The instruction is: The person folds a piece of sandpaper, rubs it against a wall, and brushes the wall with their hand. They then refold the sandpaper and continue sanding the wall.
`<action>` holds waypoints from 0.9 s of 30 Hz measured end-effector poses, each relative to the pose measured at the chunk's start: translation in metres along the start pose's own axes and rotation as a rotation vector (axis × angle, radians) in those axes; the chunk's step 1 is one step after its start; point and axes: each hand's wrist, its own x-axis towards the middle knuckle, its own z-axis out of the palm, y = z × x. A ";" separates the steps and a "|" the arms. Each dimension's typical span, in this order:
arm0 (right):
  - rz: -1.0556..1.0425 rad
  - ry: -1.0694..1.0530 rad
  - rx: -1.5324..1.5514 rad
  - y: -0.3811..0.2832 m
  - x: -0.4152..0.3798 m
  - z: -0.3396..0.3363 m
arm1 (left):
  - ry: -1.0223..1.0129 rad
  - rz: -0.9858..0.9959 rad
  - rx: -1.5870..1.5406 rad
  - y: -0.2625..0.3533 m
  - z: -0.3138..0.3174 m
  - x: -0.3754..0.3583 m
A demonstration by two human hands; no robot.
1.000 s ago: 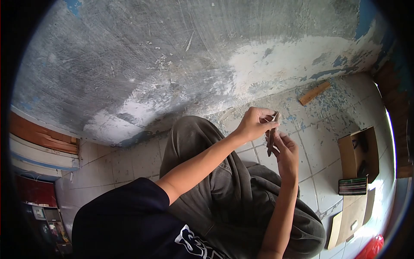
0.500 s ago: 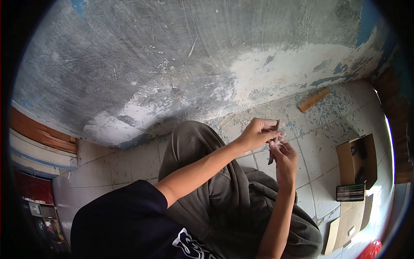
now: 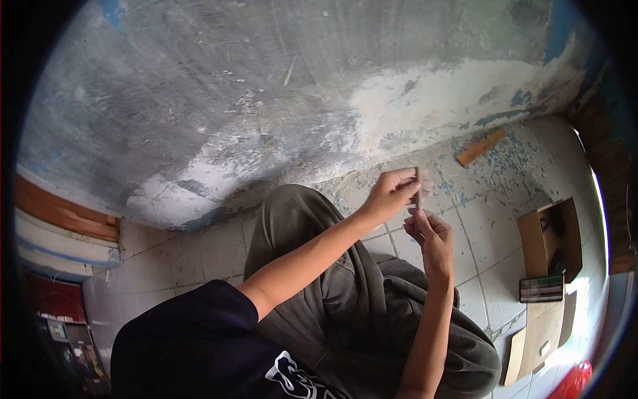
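A thin grey-brown sheet (image 3: 418, 189), possibly sandpaper, stands nearly edge-on between my two hands above the floor. My left hand (image 3: 392, 196) pinches it from the left, with the thumb on the near face and blurred fingertips behind it. Lower down, my right hand (image 3: 435, 243) grips the bottom end between thumb and fingers. Part of the sheet is hidden by the fingers of both hands. Just below my left wrist is my raised knee in grey trousers (image 3: 299, 226).
Ahead rises a grey wall (image 3: 232, 80) with scraped white patches. Paint flakes and a wooden strip (image 3: 482, 147) lie on the tiled floor (image 3: 495, 236) at its foot. At right are an open cardboard box (image 3: 531, 246), a dark phone-like device (image 3: 541, 289) and a red plastic bag (image 3: 575, 382).
Both hands have moved slightly up and left with the sheet. My right hand has shifted its grip to the bottom end, which earlier stuck out below it.
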 end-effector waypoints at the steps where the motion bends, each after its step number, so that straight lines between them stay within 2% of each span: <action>1: -0.009 -0.003 -0.019 0.001 0.001 -0.001 | 0.023 0.008 0.008 -0.002 0.000 0.000; 2: -0.017 -0.004 -0.039 0.001 0.001 -0.002 | 0.039 0.089 0.180 -0.004 -0.002 0.001; 4: -0.041 0.024 -0.016 0.002 0.001 -0.002 | 0.142 0.176 0.232 -0.006 -0.001 0.002; 6: -0.079 0.071 0.009 0.004 0.003 -0.003 | 0.096 0.041 0.193 -0.001 -0.002 0.001; 11: -0.128 -0.014 0.087 0.005 0.004 -0.005 | -0.030 -0.057 0.218 -0.001 0.002 -0.003; 14: -0.121 -0.006 0.126 0.007 0.006 -0.005 | 0.036 -0.056 0.192 -0.002 0.003 -0.004; 19: -0.140 -0.024 0.035 0.010 0.009 -0.004 | 0.082 0.037 0.245 -0.008 0.001 -0.002; 20: -0.106 0.028 0.033 0.011 0.007 -0.005 | 0.065 0.112 0.294 -0.012 -0.001 -0.001; 21: -0.075 0.072 0.030 0.012 0.008 -0.006 | 0.053 0.193 0.349 -0.013 -0.004 0.001; 22: -0.081 0.039 0.034 0.015 0.009 -0.008 | 0.073 0.299 0.529 -0.011 -0.005 0.000; 25: 0.054 0.039 -0.140 0.022 0.012 -0.015 | 0.116 0.242 0.683 0.000 -0.006 -0.008; 27: 0.105 0.024 -0.174 0.024 0.010 -0.017 | 0.132 0.390 0.894 0.012 -0.011 -0.010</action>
